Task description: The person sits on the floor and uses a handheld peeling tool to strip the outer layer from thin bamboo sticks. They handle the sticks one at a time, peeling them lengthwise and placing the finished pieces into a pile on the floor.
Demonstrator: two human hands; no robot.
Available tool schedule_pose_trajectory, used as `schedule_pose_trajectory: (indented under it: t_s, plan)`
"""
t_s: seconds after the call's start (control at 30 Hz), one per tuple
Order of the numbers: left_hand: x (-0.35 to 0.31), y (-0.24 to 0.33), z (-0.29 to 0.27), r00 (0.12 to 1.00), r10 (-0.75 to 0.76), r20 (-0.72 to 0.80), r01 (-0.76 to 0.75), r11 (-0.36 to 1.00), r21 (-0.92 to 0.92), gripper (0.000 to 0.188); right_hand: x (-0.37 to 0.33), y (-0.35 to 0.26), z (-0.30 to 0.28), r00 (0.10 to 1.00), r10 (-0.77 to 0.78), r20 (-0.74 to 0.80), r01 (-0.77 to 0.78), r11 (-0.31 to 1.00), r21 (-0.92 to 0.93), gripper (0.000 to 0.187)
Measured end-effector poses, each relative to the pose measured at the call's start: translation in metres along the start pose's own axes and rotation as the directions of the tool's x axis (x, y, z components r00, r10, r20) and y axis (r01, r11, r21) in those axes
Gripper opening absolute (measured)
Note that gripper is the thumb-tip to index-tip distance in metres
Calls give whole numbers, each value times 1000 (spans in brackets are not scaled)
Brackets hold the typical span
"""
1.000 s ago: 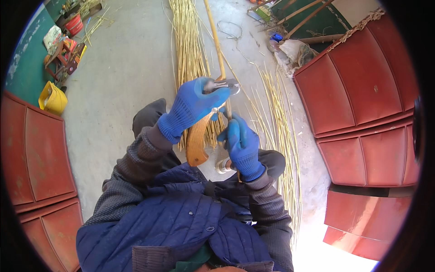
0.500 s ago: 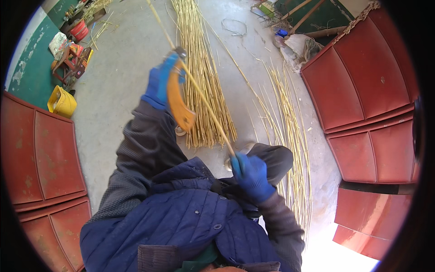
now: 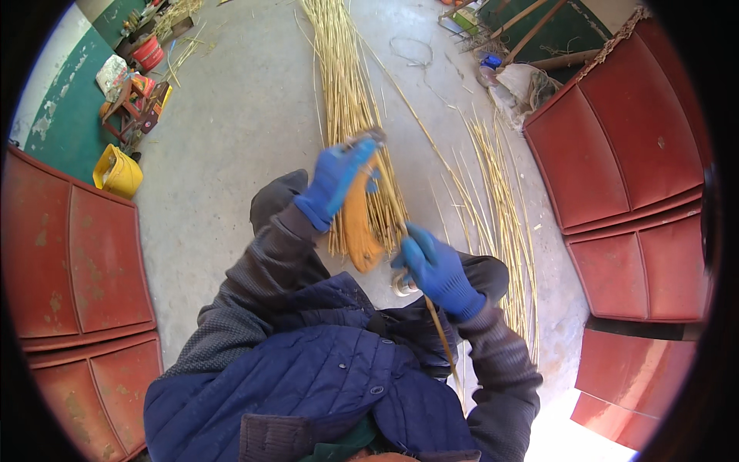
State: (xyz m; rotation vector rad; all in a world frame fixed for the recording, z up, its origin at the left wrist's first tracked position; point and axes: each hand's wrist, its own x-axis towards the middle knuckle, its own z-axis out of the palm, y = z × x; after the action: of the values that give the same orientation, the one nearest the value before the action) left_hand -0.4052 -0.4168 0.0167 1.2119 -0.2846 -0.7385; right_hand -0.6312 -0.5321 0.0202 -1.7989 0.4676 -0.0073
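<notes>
Blue knit gloves cover both of my hands. My left hand point(image 3: 336, 183) is closed round a tool with a curved orange handle point(image 3: 359, 223) and a small metal head at its far end; the exact kind is unclear. My right hand point(image 3: 437, 271), lower and to the right, grips a thin tan cane stalk point(image 3: 440, 336). One end of the stalk runs up toward the tool head, the other down past my right wrist. Whether stalk and tool head touch is hard to see. Behind the tool a thick bundle of canes point(image 3: 335, 69) lies on the floor.
More loose canes point(image 3: 504, 208) lie to my right. Red panelled boards point(image 3: 623, 138) stand at the right, and similar red panels point(image 3: 108, 254) at the left. A yellow bucket point(image 3: 118, 171), a small wooden stool point(image 3: 123, 108) and a red bucket point(image 3: 147, 54) line the left wall.
The stalk has been drawn back toward me and now extends behind my right hand. My left hand with the tool has come nearer and to the right, close to my right hand.
</notes>
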Motion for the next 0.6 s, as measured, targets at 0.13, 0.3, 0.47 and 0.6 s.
schedule_pose_trajectory:
  t_s: [0.13,0.3,0.47,0.6]
  plan:
    - [2,-28,-3,997,-44,63,44,999,-6,39,33,14,29,958,-230,-172,197,961,-193,23]
    - [87,5,-110,981,186,-54,-181,980,82,41,-81,55,20,906,-423,-24,346,771,-535,16]
    - [117,71,-180,963,156,-218,-95,958,270,53,-190,61,-35,976,-215,18,191,820,-540,22]
    - [84,43,-106,965,261,-38,-244,939,243,54,-140,48,-40,999,29,-19,-31,991,-128,40]
